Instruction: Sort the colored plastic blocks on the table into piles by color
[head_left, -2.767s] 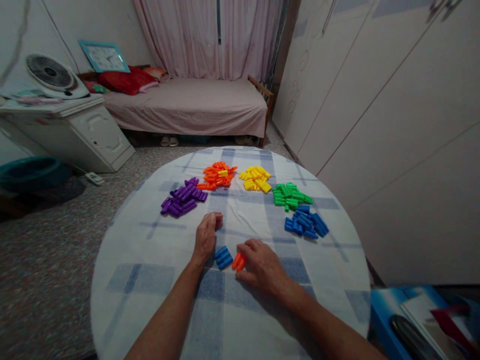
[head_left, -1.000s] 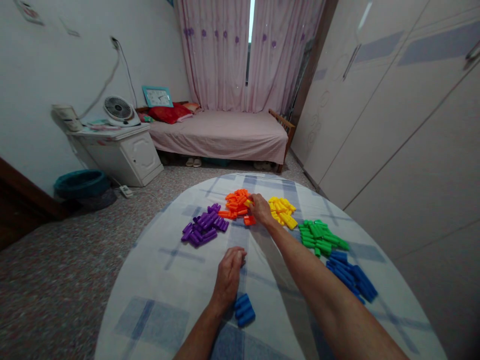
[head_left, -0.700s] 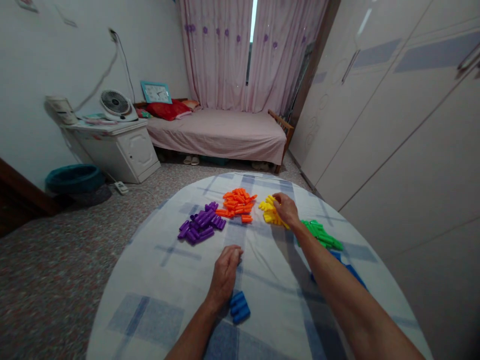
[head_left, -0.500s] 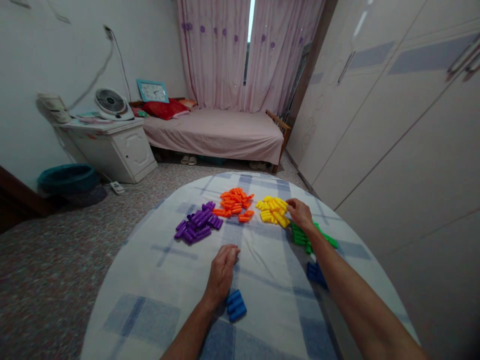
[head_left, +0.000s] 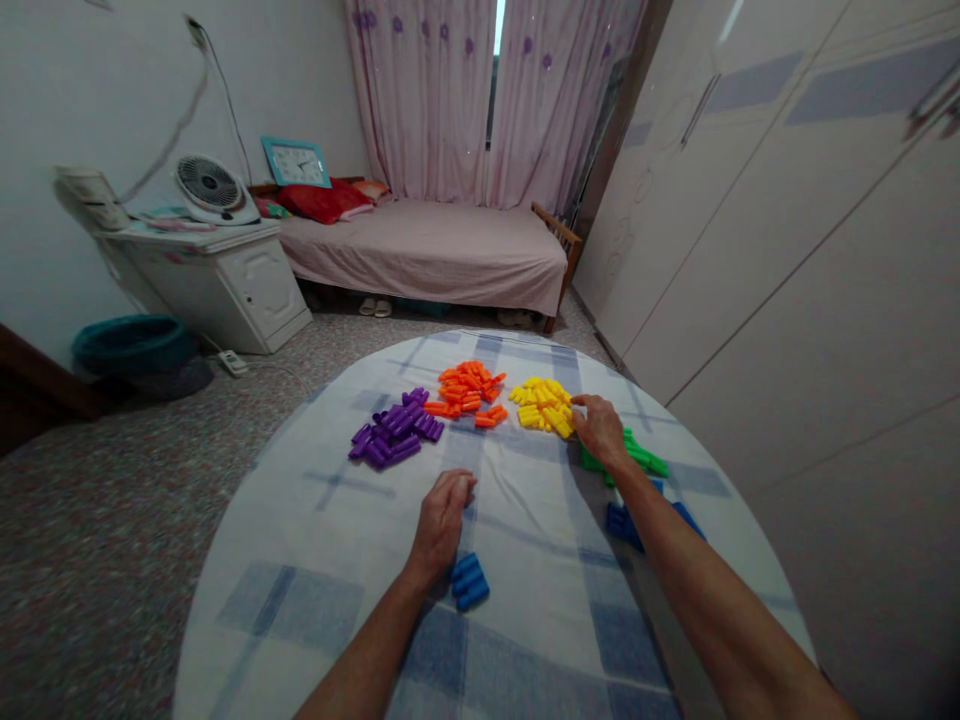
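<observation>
My left hand (head_left: 442, 515) rests on its side on the checked tablecloth with its fingers curled together; whatever they may hold is hidden. Just below its wrist lies a small cluster of blue tubes (head_left: 470, 581). At the right edge of a heap of yellow tubes (head_left: 541, 402), my right hand (head_left: 600, 432) touches the pieces with index finger and thumb slightly apart. Green tubes (head_left: 641, 458) lie partly hidden behind that hand. Darker blue tubes (head_left: 624, 524) show on both sides of my right forearm.
Orange tubes (head_left: 471, 384) and purple tubes (head_left: 394, 432) form heaps on the far and left parts of the round table (head_left: 255, 640). Beyond stand a bed (head_left: 442, 245), a white cabinet (head_left: 259, 285) with a fan (head_left: 217, 185), and a bin (head_left: 135, 345). A wardrobe (head_left: 795, 260) lines the right.
The view has shifted slightly, so the table's things sit higher. My right hand stays at the yellow heap, a little lower against it. My left hand keeps its place and shape.
</observation>
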